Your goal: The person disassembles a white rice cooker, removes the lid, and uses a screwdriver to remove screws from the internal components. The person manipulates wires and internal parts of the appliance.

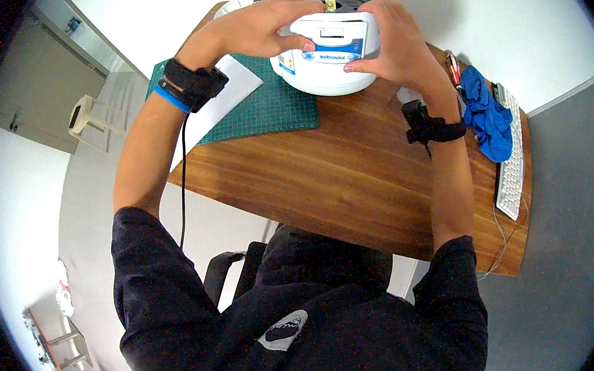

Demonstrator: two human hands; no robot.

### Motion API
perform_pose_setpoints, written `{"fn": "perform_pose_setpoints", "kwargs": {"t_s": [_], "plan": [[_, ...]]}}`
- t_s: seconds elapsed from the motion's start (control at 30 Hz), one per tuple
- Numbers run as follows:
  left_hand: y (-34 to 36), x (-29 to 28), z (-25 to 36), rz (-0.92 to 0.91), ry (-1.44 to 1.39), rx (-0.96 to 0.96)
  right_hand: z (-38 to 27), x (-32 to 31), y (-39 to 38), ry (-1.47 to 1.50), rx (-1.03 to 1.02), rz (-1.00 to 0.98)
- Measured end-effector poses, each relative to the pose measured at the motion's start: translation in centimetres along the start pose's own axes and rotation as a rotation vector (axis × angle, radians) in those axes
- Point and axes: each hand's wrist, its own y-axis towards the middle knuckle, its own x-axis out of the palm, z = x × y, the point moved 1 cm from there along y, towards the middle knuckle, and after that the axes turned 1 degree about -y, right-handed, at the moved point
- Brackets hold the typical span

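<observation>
The white, rounded plastic appliance [331,82] sits at twelve o'clock on the brown wood-grain table [323,162]. Both hands clamp its white plastic panel with a blue-edged label [334,51]: the left hand's [274,30] thumb presses at nine o'clock, the right hand's [401,48] at five, other fingers wrapped around the edges. Whether the panel is loose, I can't tell. Uneven pressure could, I'd say, twist or crack it; a pull might tip the body; the thin black cable [184,187] at seven o'clock might snag.
</observation>
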Motion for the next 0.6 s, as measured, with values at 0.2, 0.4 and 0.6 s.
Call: {"fn": "perform_pose_setpoints", "kwargs": {"t_s": [0.2, 0.4, 0.6], "plan": [[0.1, 0.4, 0.3, 0.055, -0.022, -0.051, -0.6, -1.1, 0.3, -0.086, -0.066, -0.072], [-0.1, 1.2, 1.1, 0.129, 0.001, -0.048, -0.8, -1.1, 0.0, -0.119, -0.061, -0.089], [0.3, 1.8, 1.0, 0.156, 0.127, -0.035, -0.9, -1.5, 0.1, -0.085, -0.028, -0.104]]}}
